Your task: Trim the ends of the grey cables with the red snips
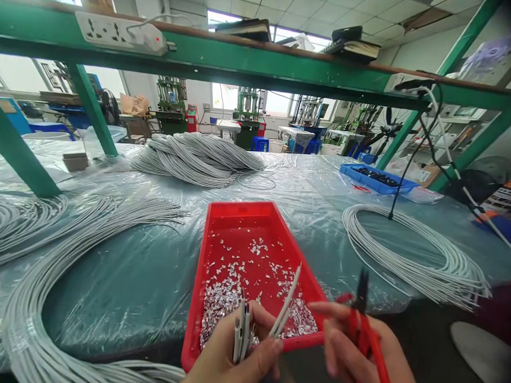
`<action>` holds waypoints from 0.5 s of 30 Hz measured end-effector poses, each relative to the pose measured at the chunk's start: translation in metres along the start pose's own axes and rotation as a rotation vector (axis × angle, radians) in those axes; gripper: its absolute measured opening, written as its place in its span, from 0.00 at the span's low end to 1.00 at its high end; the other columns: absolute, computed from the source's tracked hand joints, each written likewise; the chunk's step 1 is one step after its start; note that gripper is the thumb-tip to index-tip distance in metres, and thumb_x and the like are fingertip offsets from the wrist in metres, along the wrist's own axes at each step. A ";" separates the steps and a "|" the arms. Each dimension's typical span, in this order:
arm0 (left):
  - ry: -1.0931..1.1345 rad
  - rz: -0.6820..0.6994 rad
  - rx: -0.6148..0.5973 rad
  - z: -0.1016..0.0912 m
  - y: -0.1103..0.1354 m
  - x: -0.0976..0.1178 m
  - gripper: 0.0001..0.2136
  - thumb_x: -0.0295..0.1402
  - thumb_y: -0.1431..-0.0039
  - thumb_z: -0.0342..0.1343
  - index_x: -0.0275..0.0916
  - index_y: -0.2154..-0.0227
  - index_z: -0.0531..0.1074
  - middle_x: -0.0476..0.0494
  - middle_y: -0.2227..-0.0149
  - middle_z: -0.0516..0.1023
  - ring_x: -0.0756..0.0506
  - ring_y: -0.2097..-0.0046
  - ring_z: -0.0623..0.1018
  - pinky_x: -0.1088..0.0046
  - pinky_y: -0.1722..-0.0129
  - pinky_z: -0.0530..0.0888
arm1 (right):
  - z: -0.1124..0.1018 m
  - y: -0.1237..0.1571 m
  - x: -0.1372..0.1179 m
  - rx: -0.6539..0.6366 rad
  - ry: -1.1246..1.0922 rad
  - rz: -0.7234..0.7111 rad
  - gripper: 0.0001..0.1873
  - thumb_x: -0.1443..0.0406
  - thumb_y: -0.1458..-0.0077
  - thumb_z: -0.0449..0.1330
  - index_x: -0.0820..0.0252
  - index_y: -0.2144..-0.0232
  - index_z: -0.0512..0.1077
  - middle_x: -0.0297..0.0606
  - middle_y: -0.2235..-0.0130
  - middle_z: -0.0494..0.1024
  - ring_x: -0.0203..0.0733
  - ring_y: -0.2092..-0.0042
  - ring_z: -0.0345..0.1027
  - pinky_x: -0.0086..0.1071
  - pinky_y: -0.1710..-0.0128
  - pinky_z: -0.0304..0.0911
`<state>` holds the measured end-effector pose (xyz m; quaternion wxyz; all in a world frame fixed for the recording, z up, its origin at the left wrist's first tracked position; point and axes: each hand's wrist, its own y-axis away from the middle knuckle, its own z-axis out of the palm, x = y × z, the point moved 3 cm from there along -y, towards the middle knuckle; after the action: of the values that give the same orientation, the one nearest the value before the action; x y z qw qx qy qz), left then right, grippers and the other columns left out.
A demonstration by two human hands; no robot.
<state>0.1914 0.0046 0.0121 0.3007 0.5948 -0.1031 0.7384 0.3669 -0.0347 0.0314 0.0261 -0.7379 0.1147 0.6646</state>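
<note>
My left hand point(231, 357) is closed round the ends of several white cables point(241, 329), which stick up between the fingers; one cable end point(288, 300) slants up to the right. My right hand point(360, 357) grips red-handled cutters point(362, 320), their dark tip pointing up. Both hands are at the near end of a red tray point(220, 218) whose floor is strewn with small silvery scraps point(229, 295).
Coils of grey-white cable lie at the left point(67, 245), right point(417, 255) and back point(197, 158) of the plastic-covered bench. A blue tray point(377, 179) of dark parts stands back right. Green shelf frame point(244, 61) with power strips point(118, 32) overhead; black cord point(409, 164) hangs down.
</note>
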 end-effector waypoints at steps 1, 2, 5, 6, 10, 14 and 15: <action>-0.017 0.015 -0.009 0.001 -0.001 -0.003 0.24 0.53 0.50 0.59 0.35 0.69 0.62 0.52 0.78 0.66 0.60 0.83 0.54 0.80 0.84 0.43 | 0.010 -0.006 -0.010 -0.073 -0.080 -0.031 0.26 0.45 0.51 0.62 0.62 0.64 0.72 0.32 0.80 0.67 0.27 0.84 0.47 0.24 0.84 0.44; -0.029 0.039 -0.017 0.002 -0.001 -0.005 0.24 0.53 0.50 0.59 0.35 0.70 0.63 0.54 0.79 0.62 0.60 0.82 0.53 0.79 0.82 0.44 | 0.019 -0.012 -0.017 -0.142 -0.142 -0.053 0.22 0.49 0.52 0.64 0.62 0.67 0.71 0.32 0.79 0.67 0.27 0.83 0.50 0.24 0.83 0.48; 0.003 0.088 -0.006 0.005 0.001 -0.004 0.24 0.53 0.50 0.60 0.34 0.70 0.65 0.57 0.82 0.54 0.59 0.80 0.51 0.79 0.80 0.45 | 0.036 -0.024 -0.022 -0.252 -0.223 -0.063 0.17 0.58 0.56 0.69 0.63 0.77 0.67 0.30 0.79 0.66 0.29 0.77 0.58 0.23 0.76 0.55; 0.022 0.073 0.006 0.007 0.001 -0.002 0.24 0.54 0.50 0.59 0.34 0.69 0.65 0.57 0.84 0.53 0.59 0.81 0.51 0.79 0.81 0.44 | 0.040 -0.026 -0.021 -0.265 -0.224 -0.058 0.17 0.59 0.57 0.70 0.64 0.78 0.66 0.30 0.80 0.67 0.29 0.76 0.59 0.23 0.75 0.55; 0.066 0.001 0.110 0.007 0.001 0.005 0.25 0.54 0.54 0.61 0.35 0.69 0.66 0.59 0.89 0.54 0.58 0.87 0.53 0.82 0.86 0.45 | 0.038 -0.029 -0.025 -0.314 -0.149 -0.043 0.13 0.62 0.57 0.70 0.65 0.75 0.71 0.32 0.78 0.69 0.30 0.75 0.60 0.22 0.74 0.56; 0.235 0.063 0.253 -0.003 0.003 0.014 0.24 0.50 0.56 0.65 0.31 0.68 0.70 0.57 0.85 0.62 0.62 0.87 0.57 0.86 0.86 0.47 | 0.010 -0.027 -0.011 -0.418 -0.039 -0.044 0.20 0.62 0.54 0.69 0.57 0.57 0.72 0.30 0.74 0.68 0.30 0.73 0.61 0.20 0.73 0.60; 0.285 0.076 0.273 -0.006 0.004 0.015 0.24 0.48 0.57 0.66 0.31 0.67 0.71 0.55 0.83 0.66 0.62 0.87 0.58 0.87 0.86 0.47 | -0.001 -0.026 -0.002 -0.402 -0.067 -0.110 0.23 0.57 0.49 0.65 0.50 0.51 0.68 0.30 0.72 0.68 0.31 0.71 0.62 0.21 0.70 0.62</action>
<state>0.1827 0.0092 0.0257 0.2008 0.5152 0.0191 0.8330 0.3728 -0.0097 0.0304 -0.0818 -0.7108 -0.0614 0.6959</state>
